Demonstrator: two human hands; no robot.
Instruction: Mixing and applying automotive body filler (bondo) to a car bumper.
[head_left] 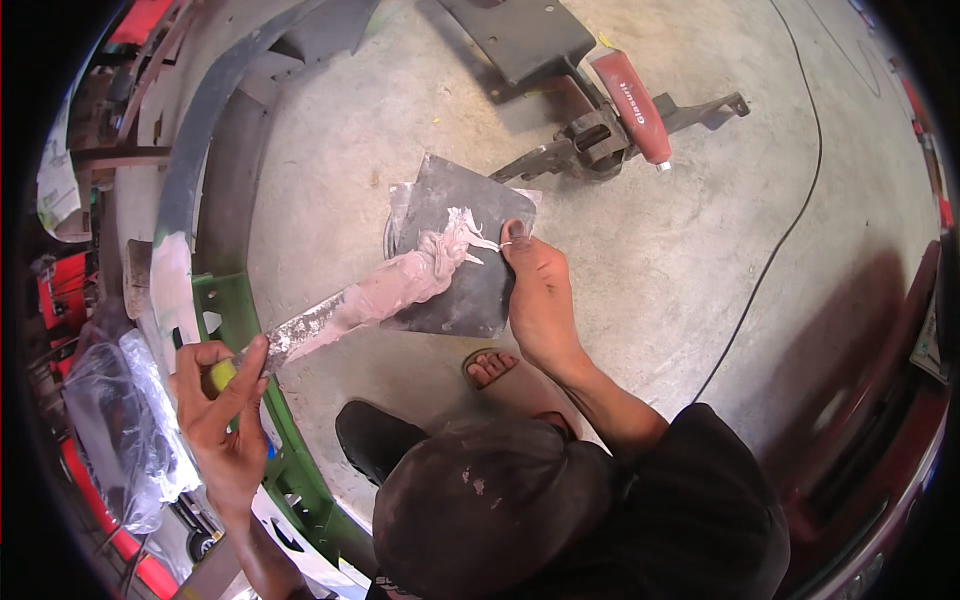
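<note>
A dark flat board (455, 250) lies on the concrete floor (680, 250), near the middle. Pink putty (420, 275) sits in a lump on it. The right hand (540, 300) pinches the board's right edge with its fingers. The left hand (222, 410) is closed around the yellow handle of a long putty knife (330, 315). The blade is smeared pink and its tip rests in the putty. Past the board's top edge lies a red tube (632, 105) with a white tip, on a metal stand (590, 145). A crumpled clear plastic bag (125, 420) sits at the floor's left edge, beside a green frame (235, 300).
</note>
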